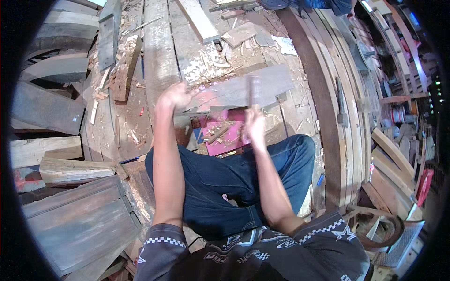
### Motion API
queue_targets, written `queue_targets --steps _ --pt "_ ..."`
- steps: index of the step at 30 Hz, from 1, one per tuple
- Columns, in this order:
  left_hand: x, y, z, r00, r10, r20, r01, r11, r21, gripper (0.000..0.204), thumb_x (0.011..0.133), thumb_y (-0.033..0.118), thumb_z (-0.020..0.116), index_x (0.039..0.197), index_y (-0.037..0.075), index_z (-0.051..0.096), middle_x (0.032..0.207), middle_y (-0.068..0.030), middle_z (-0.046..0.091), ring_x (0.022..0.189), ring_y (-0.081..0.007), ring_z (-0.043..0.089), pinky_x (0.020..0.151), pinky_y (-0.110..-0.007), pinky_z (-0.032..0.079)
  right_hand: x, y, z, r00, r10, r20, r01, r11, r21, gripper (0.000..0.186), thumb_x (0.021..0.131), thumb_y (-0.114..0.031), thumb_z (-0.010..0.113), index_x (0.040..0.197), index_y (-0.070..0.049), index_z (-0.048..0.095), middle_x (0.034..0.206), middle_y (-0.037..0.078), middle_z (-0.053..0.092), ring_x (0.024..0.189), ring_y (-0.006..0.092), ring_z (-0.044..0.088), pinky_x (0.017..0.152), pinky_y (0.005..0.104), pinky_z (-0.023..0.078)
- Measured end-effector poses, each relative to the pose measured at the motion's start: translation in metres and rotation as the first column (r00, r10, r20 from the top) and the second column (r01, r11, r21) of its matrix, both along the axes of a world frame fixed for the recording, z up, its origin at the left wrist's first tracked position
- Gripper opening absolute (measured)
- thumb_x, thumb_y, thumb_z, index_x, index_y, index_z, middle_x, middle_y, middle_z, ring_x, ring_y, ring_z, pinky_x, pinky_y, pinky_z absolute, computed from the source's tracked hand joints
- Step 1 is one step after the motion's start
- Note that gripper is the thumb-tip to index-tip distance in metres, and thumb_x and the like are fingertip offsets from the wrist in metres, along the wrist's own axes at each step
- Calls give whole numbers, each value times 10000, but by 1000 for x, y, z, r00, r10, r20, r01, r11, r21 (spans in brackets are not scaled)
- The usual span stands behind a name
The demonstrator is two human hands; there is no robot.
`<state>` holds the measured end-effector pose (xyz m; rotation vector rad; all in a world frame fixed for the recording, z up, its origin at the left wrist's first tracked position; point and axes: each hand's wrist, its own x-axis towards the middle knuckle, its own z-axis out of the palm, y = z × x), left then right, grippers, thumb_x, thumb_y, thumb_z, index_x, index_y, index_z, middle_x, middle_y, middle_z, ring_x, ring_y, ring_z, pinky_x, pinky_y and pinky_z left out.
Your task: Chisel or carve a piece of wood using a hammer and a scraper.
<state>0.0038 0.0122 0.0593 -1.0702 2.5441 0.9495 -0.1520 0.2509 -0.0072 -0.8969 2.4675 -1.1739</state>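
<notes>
A weathered grey board (272, 82) lies in front of my crossed legs, with a reddish patch near its left end. Over that end is my left hand (176, 97), its fingers curled together. A thin dark sliver shows above them, but what they grip is too blurred to make out. My right hand (254, 125) is closed around a brown stick-like tool (253, 91) that stands upright and is smeared by motion. Under the board's near edge lies a pink sheet (215, 149) strewn with wood chips (225, 131).
Shavings litter the plank floor (157, 42). A rough wood block (126, 70) and a pale beam (199, 21) lie farther off. Long timbers (323, 140) run along the right, a chisel-like tool (341, 103) on them. Stacked boards (51, 107) and a wooden panel (79, 220) fill the left.
</notes>
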Motion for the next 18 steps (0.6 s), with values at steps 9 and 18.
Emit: queue_targets --steps 9,18 --pt "-2 -3 -5 998 -29 48 27 999 43 645 877 478 517 1275 -28 470 1233 -282 522 1177 -374 499 1002 -398 391 -24 44 -11 995 -99 -16 100 960 260 420 919 -321 498 879 91 567 651 283 587 638 448 620 548 501 478" --pt "4 -5 -23 997 -74 5 74 997 1 611 877 482 528 1243 -6 506 1131 -281 582 1098 -387 551 928 -428 432 26 36 29 986 -31 162 -20 952 304 356 933 -274 499 906 80 532 652 277 598 687 459 621 614 530 474"
